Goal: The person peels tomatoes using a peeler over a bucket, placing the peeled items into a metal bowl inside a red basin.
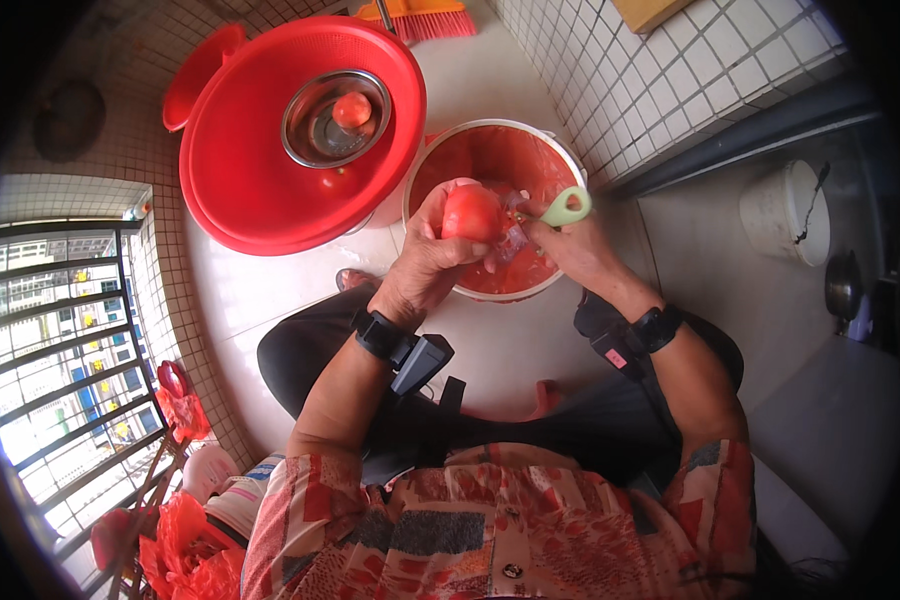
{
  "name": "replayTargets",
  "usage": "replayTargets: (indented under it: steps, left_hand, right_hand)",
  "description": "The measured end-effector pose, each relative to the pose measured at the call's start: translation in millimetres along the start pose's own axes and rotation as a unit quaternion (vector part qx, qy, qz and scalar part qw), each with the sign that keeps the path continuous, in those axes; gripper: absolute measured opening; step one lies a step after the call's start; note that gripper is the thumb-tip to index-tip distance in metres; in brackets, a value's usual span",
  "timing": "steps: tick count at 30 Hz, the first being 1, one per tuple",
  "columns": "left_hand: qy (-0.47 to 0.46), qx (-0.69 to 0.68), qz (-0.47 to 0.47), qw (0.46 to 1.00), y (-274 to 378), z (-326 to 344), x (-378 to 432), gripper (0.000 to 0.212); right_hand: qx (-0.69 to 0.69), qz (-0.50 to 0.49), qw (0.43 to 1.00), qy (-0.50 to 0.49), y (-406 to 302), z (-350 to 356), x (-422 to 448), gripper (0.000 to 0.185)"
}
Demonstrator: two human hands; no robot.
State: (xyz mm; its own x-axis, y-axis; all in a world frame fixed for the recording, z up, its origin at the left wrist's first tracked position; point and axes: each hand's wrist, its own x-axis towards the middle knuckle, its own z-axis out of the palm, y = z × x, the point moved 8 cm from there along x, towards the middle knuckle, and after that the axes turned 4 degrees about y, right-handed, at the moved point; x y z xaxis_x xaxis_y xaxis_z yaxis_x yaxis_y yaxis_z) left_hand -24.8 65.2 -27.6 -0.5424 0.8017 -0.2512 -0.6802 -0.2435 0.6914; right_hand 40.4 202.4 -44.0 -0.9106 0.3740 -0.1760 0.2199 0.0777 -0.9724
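In my left hand (442, 232) is a round red tomato (471, 214), with the fingers behind it and the thumb across its lower side. My right hand (570, 244) grips a small kitchen tool with a light green looped handle (568, 206), probably a peeler. Its working end points towards the tomato, but I cannot make it out. Both hands are over a white-rimmed bucket (579, 169) lined with a red plastic bag. Wet red and pale scraps (499, 277) lie inside the bucket.
Left of the bucket stands a large red plastic basin (240, 180). A steel bowl (292, 135) inside it holds another tomato (352, 110); one more tomato (333, 178) lies below the bowl. A broom (427, 22), a white pail (780, 210) and a tiled wall (630, 90) surround the area.
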Motion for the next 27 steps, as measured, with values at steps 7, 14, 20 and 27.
replayTargets:
  steps: [7, 14, 20, 27]
  left_hand:
    - [0.063, 0.100, -0.007, 0.993, -6, -3, 3, 0.067]
    - [0.052, 0.121, -0.023, 0.991, -14, -2, 1, 0.066]
    - [-0.024, -0.008, -0.011, 1.000, -4, 7, -5, 0.060]
    - [-0.053, -0.101, 0.000, 0.994, 7, 13, -5, 0.061]
  right_hand:
    - [0.275, 0.069, 0.958, -0.037, -49, -4, -9, 0.035]
    - [0.282, 0.067, 0.953, -0.086, -57, 16, -16, 0.032]
    - [0.362, 0.130, 0.922, -0.052, -25, -8, -6, 0.027]
    - [0.198, 0.119, 0.973, -0.021, -14, -9, -5, 0.033]
